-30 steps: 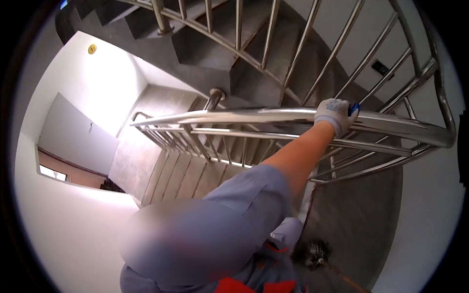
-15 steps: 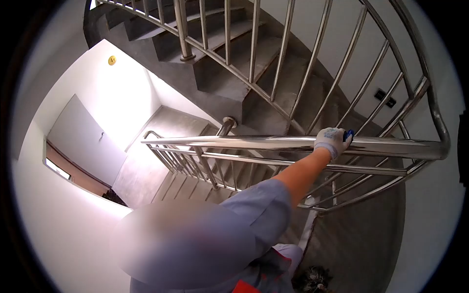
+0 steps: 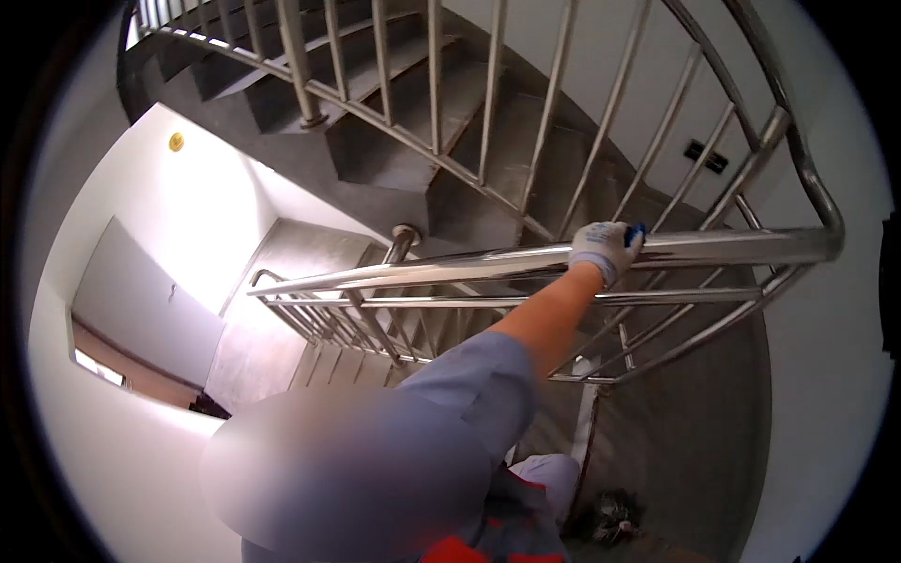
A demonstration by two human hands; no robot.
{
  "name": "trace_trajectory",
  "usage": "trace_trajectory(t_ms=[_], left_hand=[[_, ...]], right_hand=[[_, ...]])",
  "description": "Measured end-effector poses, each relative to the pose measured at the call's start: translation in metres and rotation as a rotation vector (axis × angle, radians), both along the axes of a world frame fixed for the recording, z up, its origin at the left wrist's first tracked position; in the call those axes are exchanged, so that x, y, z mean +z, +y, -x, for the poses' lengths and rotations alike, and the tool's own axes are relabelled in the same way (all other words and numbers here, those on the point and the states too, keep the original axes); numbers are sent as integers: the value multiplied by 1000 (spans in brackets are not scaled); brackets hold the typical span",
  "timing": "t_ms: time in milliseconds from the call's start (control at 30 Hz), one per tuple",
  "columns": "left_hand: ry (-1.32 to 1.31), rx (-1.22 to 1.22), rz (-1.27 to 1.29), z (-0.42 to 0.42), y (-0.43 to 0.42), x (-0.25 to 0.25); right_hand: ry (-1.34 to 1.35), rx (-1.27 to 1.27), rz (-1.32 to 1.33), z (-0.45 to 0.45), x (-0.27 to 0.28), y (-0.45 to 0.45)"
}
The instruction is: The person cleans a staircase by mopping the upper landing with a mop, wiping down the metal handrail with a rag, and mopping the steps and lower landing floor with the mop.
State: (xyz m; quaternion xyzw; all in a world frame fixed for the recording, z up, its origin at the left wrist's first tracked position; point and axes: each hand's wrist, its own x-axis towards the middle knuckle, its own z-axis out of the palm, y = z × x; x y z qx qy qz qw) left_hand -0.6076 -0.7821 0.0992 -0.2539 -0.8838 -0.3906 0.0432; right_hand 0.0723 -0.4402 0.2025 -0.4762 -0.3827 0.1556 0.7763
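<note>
My left hand [image 3: 605, 246] wears a white knitted glove with blue on its palm side. It is closed around the thick, shiny metal handrail [image 3: 751, 248], gripping it from above with the arm stretched out. My grey sleeve [image 3: 469, 371] shows at the near end of that arm; a large blurred patch covers the shoulder area. No right hand shows. Low in the picture, a dark, shaggy bundle [image 3: 617, 514] lies by the floor, its kind unclear. Just left of it is a pale trouser leg [image 3: 554, 474].
Grey concrete steps [image 3: 380, 155] climb beyond the rail, edged by metal balusters [image 3: 493, 89]. Down at left, a lower flight leads to a landing [image 3: 246, 328] beside a grey door [image 3: 141, 296]. A black wall plate [image 3: 706, 157] sits at upper right.
The stairwell has shifted left in view, and the handrail's right end has risen. My left hand stays closed on the handrail and sits slightly farther left along it.
</note>
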Motion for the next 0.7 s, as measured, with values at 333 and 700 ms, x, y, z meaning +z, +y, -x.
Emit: trace_trajectory(t_ms=[333,700], left_hand=[[23,41,47,-4,4,1],[90,56,28,-1,10,-7]], right_hand=[[61,-11,28,-7,-1,-12],[-33,35,220,-77,-29,54]])
